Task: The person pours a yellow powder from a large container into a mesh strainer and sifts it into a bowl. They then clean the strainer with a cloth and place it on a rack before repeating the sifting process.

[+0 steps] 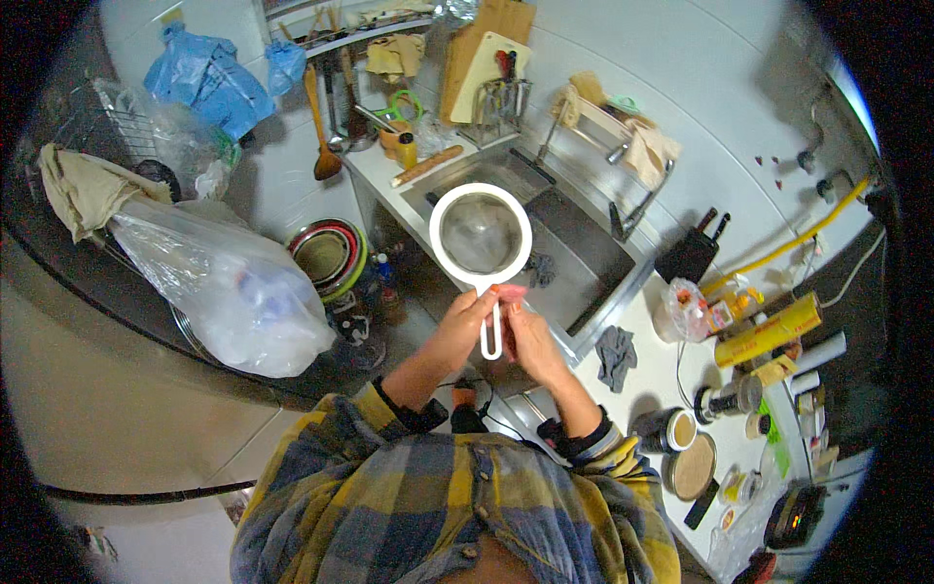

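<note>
A white plastic-rimmed mesh strainer (481, 232) is held out over the near left edge of the steel sink (587, 252). My left hand (461, 321) grips the top of its looped handle (491, 343), with the thumb lying over the neck. Close against the handle's other side is my right hand (531, 342), its fingers curled towards the left fingertips. Whether those fingers grip the handle or only touch it is hidden. Something pink shows between the hands, too small to tell apart from fingers. Inside the basin, a dark grey scrubber or rag (540, 270) lies beyond the hands.
A grey cloth (616, 358) lies on the white counter to the right, near a black knife block (689, 252) and lidded jars (668, 431). At the left stands a large plastic-wrapped bundle (226, 285). A wooden rolling pin (427, 166) rests behind the sink's left end.
</note>
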A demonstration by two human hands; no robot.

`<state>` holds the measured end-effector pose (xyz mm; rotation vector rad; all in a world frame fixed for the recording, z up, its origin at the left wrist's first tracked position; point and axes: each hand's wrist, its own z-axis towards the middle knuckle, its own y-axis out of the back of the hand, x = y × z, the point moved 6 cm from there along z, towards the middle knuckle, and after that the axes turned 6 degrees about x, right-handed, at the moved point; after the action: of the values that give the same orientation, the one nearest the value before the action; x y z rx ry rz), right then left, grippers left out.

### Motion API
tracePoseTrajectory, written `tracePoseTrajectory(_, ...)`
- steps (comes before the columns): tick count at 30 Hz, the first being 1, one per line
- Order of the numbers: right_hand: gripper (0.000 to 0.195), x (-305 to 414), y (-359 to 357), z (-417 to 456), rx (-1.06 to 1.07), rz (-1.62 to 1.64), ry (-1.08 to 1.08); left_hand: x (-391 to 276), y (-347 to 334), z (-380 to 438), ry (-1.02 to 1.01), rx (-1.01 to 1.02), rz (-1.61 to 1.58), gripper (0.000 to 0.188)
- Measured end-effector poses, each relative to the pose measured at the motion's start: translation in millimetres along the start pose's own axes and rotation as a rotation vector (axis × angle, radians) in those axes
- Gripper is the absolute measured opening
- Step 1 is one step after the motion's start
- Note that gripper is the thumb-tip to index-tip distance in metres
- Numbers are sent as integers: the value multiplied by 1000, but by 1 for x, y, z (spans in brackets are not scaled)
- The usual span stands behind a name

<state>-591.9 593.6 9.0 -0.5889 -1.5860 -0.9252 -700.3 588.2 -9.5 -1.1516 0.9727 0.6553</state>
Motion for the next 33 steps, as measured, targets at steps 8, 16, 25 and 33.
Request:
tracePoseTrajectory(8, 40, -14, 151, 189, -301, 254, 47, -31, 95, 1, 150, -336, 161, 27)
tracePoseTrajectory(16, 49, -38, 284, 359, -773, 211, 152, -35, 135, 45, 363, -410, 251, 35)
tracePoseTrajectory(25, 54, -57, 365, 456, -1085, -614, 130, -38, 165, 48, 391, -352, 288, 29)
tracePoseTrajectory(33, 34, -22, 347, 404, -1390, -640, 434, -26, 165, 38, 361, -463, 115, 34)
